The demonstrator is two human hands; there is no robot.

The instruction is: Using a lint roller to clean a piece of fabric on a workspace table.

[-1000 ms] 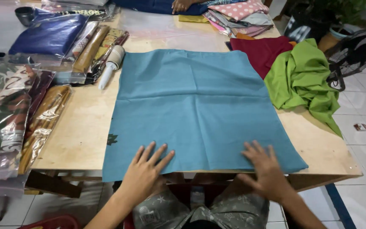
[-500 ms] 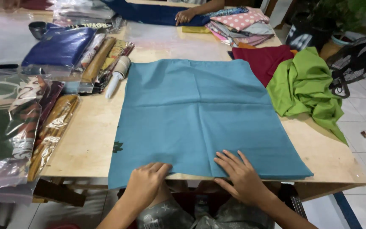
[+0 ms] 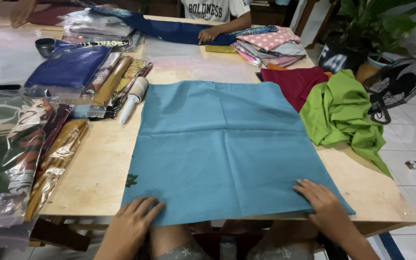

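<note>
Wooden table [image 3: 97, 168], teal cloth [image 3: 227, 149], both hands [image 3: 131, 226] flat, open, wrists cut off

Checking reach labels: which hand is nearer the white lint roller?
Left. The left hand rests on the teal cloth's near-left corner, below the lint roller; the right hand presses the near-right corner, farther across.

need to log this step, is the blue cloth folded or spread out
Spread out: the blue cloth lies flat across the table, left hand and right hand at its near corners.
</note>
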